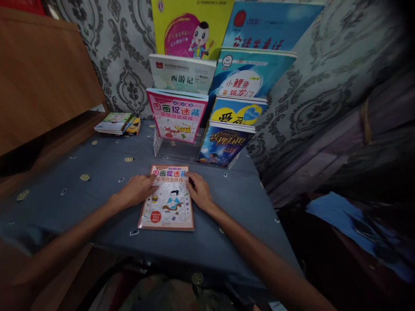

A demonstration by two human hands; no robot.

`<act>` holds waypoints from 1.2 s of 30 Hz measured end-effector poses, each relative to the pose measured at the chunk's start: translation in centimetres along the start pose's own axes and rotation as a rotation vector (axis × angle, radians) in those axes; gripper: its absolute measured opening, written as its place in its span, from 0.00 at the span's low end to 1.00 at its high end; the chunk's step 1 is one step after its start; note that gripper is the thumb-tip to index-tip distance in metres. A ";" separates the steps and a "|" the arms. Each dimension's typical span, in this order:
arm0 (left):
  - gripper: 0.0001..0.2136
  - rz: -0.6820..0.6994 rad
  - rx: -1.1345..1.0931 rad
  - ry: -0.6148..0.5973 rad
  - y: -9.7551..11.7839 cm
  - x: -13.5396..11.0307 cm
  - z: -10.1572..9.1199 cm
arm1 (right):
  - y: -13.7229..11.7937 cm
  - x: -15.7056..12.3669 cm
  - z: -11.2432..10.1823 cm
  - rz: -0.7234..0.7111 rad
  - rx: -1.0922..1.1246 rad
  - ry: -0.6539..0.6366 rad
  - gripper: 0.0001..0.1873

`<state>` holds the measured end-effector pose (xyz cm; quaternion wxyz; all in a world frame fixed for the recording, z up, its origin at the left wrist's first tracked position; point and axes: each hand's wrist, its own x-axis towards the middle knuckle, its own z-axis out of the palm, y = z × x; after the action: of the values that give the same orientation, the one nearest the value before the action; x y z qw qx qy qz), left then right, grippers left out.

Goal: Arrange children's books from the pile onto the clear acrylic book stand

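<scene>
A children's picture book [167, 203] with an orange border lies flat on the grey-blue cloth-covered table [97, 172]. My left hand [138, 190] rests on the book's upper left edge, fingers stretched flat. My right hand [199, 190] grips the upper right edge, fingers curled around it. Just behind the book stands a clear tiered display rack [175, 149] with several picture books, among them a pink-covered one [177, 115] and a dark blue one [223, 144].
A small stack of books [117, 123] lies at the table's far left. A wooden panel [42, 73] rises on the left. Patterned grey wallpaper [123, 65] backs the rack. Dark clutter and something blue [340, 216] sit to the right, below the table's edge.
</scene>
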<state>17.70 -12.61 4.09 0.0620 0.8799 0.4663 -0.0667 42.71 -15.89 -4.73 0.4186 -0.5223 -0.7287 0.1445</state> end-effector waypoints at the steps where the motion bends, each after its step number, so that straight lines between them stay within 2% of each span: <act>1: 0.13 0.025 -0.044 0.002 0.4 0.1 0.2 | 0.1 -0.4 -0.4 0.003 -0.017 0.009 0.19; 7: 0.13 0.181 -0.289 0.024 2.6 1.4 1.4 | 0.8 -2.5 -3.6 0.059 -0.107 0.071 0.18; 10: 0.12 0.203 -0.231 0.029 3.2 1.9 1.5 | 0.4 -3.7 -4.8 0.083 -0.141 0.056 0.18; 14: 0.14 0.132 -0.069 0.097 3.3 2.7 1.3 | -0.7 -4.5 -5.5 0.123 -0.275 0.004 0.16; 18: 0.16 0.098 -0.034 0.211 3.2 3.6 1.6 | -1.7 -3.3 -5.2 0.072 -0.329 -0.073 0.15; 24: 0.17 0.082 -0.051 0.236 3.4 3.8 2.3 | -1.2 0.0 -3.1 -0.095 -0.239 -0.212 0.20; 29: 0.17 0.079 -0.036 0.248 3.3 3.7 2.8 | -0.2 1.0 -1.9 -0.051 -0.300 -0.268 0.23; 36: 0.17 0.093 -0.038 0.248 3.1 4.1 2.3 | 0.0 0.9 -1.4 -0.001 -0.317 -0.256 0.24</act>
<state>22.41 -11.40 1.22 0.0234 0.9009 0.4300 0.0544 43.64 -15.47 -3.48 0.2353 -0.5585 -0.7900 0.0930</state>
